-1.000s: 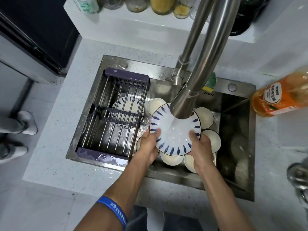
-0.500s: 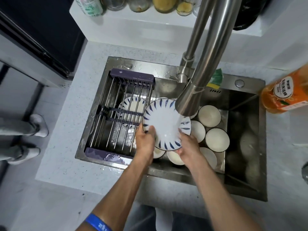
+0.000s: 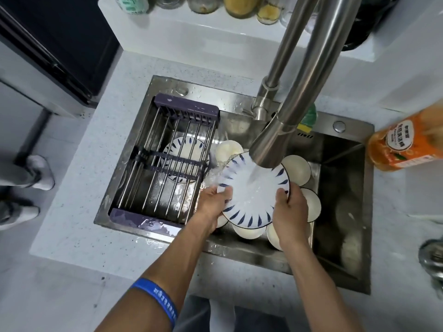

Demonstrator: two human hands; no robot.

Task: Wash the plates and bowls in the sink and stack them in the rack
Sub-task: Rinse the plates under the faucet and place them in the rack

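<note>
A white plate with blue dashes (image 3: 251,200) is held over the sink (image 3: 340,212) under running water from the tap (image 3: 271,149). My left hand (image 3: 213,204) grips its left rim, thumb on the face. My right hand (image 3: 288,212) grips its right rim. Several white bowls (image 3: 297,170) lie in the sink below and around the plate. A second blue-patterned plate (image 3: 187,152) lies under the wire rack (image 3: 165,164), which spans the sink's left part and holds nothing.
An orange bottle (image 3: 405,142) stands on the counter at the right. A green and yellow sponge (image 3: 309,118) sits behind the tap. Jars line the shelf (image 3: 215,27) at the back. Someone's feet (image 3: 36,173) stand at the far left.
The plate moved left toward the rack, then back right under the water stream. Both hands have kept hold of its rim.
</note>
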